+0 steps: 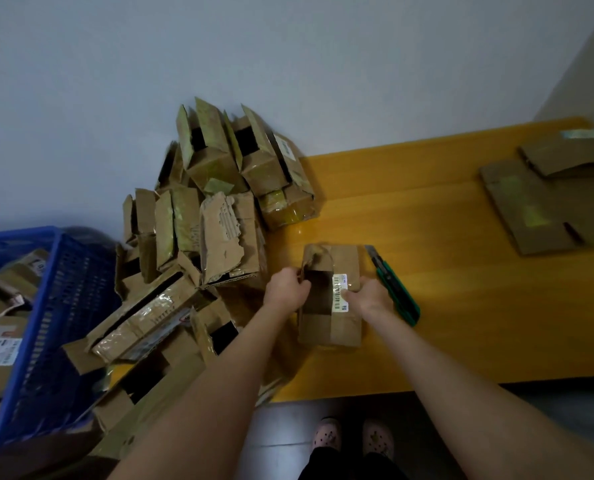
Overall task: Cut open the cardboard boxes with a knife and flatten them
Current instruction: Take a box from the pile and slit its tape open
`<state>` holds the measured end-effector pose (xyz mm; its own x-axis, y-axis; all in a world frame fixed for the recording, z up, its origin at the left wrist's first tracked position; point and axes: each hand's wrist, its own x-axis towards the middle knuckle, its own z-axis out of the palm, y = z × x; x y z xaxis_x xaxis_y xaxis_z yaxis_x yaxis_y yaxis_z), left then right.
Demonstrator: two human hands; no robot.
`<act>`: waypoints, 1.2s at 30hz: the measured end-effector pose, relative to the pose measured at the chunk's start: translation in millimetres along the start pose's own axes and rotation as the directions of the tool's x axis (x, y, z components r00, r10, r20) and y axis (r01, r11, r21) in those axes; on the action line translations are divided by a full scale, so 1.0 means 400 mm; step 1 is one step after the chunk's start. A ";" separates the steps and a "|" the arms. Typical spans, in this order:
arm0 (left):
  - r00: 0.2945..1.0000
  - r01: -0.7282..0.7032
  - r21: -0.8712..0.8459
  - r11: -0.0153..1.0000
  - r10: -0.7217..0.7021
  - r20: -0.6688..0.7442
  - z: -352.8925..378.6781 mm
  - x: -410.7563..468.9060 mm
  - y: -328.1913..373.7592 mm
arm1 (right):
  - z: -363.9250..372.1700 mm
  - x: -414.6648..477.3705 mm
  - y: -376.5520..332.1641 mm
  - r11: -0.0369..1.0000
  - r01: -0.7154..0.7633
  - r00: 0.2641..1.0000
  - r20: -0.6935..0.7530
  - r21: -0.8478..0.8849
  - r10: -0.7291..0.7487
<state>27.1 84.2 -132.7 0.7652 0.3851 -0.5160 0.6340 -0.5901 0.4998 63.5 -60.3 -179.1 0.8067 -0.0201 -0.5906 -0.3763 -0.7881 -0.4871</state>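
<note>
A small brown cardboard box (337, 327) with a barcode label lies on the yellow table (462, 271) near its front edge, its top slit open and dark inside. My left hand (287, 289) grips the box's left flap edge. My right hand (368, 294) grips the right flap by the label. A green-handled utility knife (394, 289) lies on the table just right of the box, blade extended and pointing away, untouched by either hand.
A heap of opened, torn boxes (212, 209) covers the table's left end against the wall. Flattened cardboard (552, 195) lies at the far right. A blue plastic crate (46, 323) with more boxes stands at the left. The table's front edge runs just below my forearms.
</note>
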 end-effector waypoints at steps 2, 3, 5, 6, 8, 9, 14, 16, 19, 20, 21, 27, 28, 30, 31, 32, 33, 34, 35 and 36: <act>1.000 -0.026 -0.044 0.999 0.026 -0.005 -0.005 -0.012 0.005 | -0.011 -0.012 -0.002 0.998 0.030 1.000 -0.003 0.048 -0.030; 0.999 -0.046 -0.077 0.996 0.047 0.005 -0.007 -0.018 0.011 | -0.018 -0.019 -0.001 0.996 0.051 0.998 -0.026 0.078 -0.049; 0.996 -0.087 -0.107 0.990 0.088 0.006 -0.018 -0.031 0.021 | -0.035 -0.037 0.001 0.989 0.088 0.995 -0.048 0.120 -0.083; 0.995 -0.101 -0.106 0.989 0.101 -0.009 -0.024 -0.037 0.026 | -0.043 -0.046 0.000 0.985 0.101 0.994 -0.045 0.142 -0.095; 0.990 -0.136 -0.088 0.987 0.132 -0.051 -0.034 -0.047 0.038 | -0.061 -0.064 -0.007 0.986 0.097 0.995 -0.041 0.139 -0.092; 0.985 -0.163 -0.066 0.984 0.159 -0.071 -0.036 -0.055 0.047 | -0.071 -0.073 -0.013 0.993 0.068 0.997 -0.051 0.098 -0.063; 0.938 -0.303 0.145 0.942 0.322 -0.129 -0.031 -0.105 0.098 | -0.129 -0.107 -0.046 0.993 -0.040 0.984 -0.179 -0.113 0.019; 0.928 -0.314 0.183 0.932 0.342 -0.150 -0.030 -0.114 0.111 | -0.140 -0.106 -0.051 0.996 0.009 0.982 -0.190 -0.089 -0.026; 0.923 -0.318 0.208 0.925 0.353 -0.156 -0.033 -0.118 0.125 | -0.144 -0.110 -0.052 0.995 0.041 0.980 -0.189 -0.095 -0.058; 0.922 -0.317 0.220 0.923 0.354 -0.157 -0.034 -0.119 0.128 | -0.145 -0.113 -0.052 0.995 0.041 0.980 -0.191 -0.093 -0.058; 0.922 -0.313 0.231 0.921 0.353 -0.159 -0.034 -0.120 0.131 | -0.147 -0.117 -0.052 0.995 0.044 0.980 -0.188 -0.095 -0.062; 0.948 -0.213 0.227 0.950 0.258 -0.189 -0.028 -0.101 0.116 | -0.141 -0.121 -0.057 0.987 0.127 0.977 -0.158 -0.096 -0.141; 0.956 -0.170 0.186 0.968 0.207 -0.207 -0.034 -0.095 0.106 | -0.139 -0.120 -0.058 0.986 0.151 0.974 -0.158 -0.073 -0.161; 0.962 -0.106 0.088 0.990 0.125 -0.244 -0.044 -0.083 0.086 | -0.136 -0.114 -0.058 0.978 0.202 0.967 -0.147 -0.042 -0.206; 0.959 -0.097 0.055 0.994 0.108 -0.262 -0.046 -0.079 0.080 | -0.138 -0.113 -0.059 0.975 0.221 0.966 -0.137 -0.012 -0.220; 0.957 -0.090 0.029 0.996 0.094 -0.274 -0.048 -0.077 0.076 | -0.138 -0.109 -0.057 0.972 0.232 0.967 -0.121 0.044 -0.226; 0.954 -0.078 -0.002 0.997 0.074 -0.289 -0.049 -0.075 0.074 | -0.140 -0.108 -0.054 0.964 0.235 0.970 -0.099 0.125 -0.223; 0.952 -0.060 -0.046 0.997 0.043 -0.303 -0.052 -0.072 0.071 | -0.142 -0.106 -0.046 0.947 0.220 0.975 -0.070 0.235 -0.210; 0.947 -0.042 -0.100 0.994 0.008 -0.320 -0.055 -0.067 0.067 | -0.147 -0.110 -0.037 0.916 0.181 0.983 -0.032 0.357 -0.182; 0.942 -0.030 -0.155 0.988 -0.024 -0.334 -0.060 -0.062 0.061 | -0.152 -0.110 -0.023 0.876 0.122 0.990 0.009 0.467 -0.143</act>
<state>26.5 77.2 -91.0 0.7432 0.6140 -0.2658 0.6207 -0.4844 0.6165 59.2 -89.6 -109.7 0.8480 0.0983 -0.5208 -0.4437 -0.4057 -0.7991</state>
